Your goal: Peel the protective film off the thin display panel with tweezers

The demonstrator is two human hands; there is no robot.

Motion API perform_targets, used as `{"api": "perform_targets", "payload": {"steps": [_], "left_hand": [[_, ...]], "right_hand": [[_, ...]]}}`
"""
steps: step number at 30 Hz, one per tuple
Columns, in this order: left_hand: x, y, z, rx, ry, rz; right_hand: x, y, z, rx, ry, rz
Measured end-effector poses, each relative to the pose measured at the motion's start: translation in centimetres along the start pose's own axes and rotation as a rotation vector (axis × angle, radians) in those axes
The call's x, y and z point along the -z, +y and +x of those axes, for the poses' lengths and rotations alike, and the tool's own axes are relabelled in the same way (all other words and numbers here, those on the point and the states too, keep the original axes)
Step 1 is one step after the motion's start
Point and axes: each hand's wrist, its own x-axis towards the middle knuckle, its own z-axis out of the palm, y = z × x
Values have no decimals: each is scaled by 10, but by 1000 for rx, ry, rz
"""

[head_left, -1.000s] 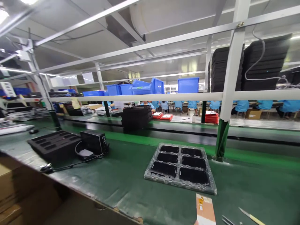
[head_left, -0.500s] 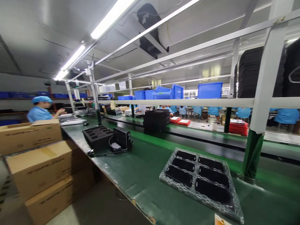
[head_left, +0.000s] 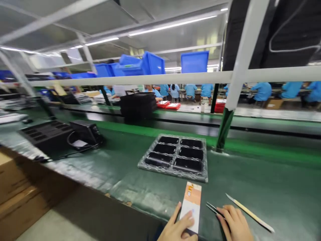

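My left hand grips the lower part of a slim, phone-sized rectangular piece with a white and orange face. One finger lies across that face, and another digit runs along its left edge. Just right of it, my right hand pinches dark metal tweezers, tips pointing up and left. To the right of that hand, a thin tool with a yellow handle and a pointed end lies on the green bench. Beyond my hands sits a clear plastic tray with several black phone-like panels in its pockets.
A black foam tray and a black device with a cable stand on the left. Behind are a black stack, a post and a rail. Blue bins sit above; people in blue work beyond.
The view has swung right and down. Both my hands, the tweezers and the yellow-handled tool have come into sight, and the white and orange piece shows almost whole. The person at the left is out of view.
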Motion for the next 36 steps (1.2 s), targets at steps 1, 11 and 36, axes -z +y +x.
{"api": "perform_targets", "payload": {"steps": [1,11,36], "left_hand": [[3,0,2,-13,17,17],[21,3,11,21,8,-153],[24,5,15,71,-3,-218]], "right_hand": [[4,-7,3,-39,-10,7],[31,-42,17,-501,158,192],[35,-46,23,-748,146,272]]}}
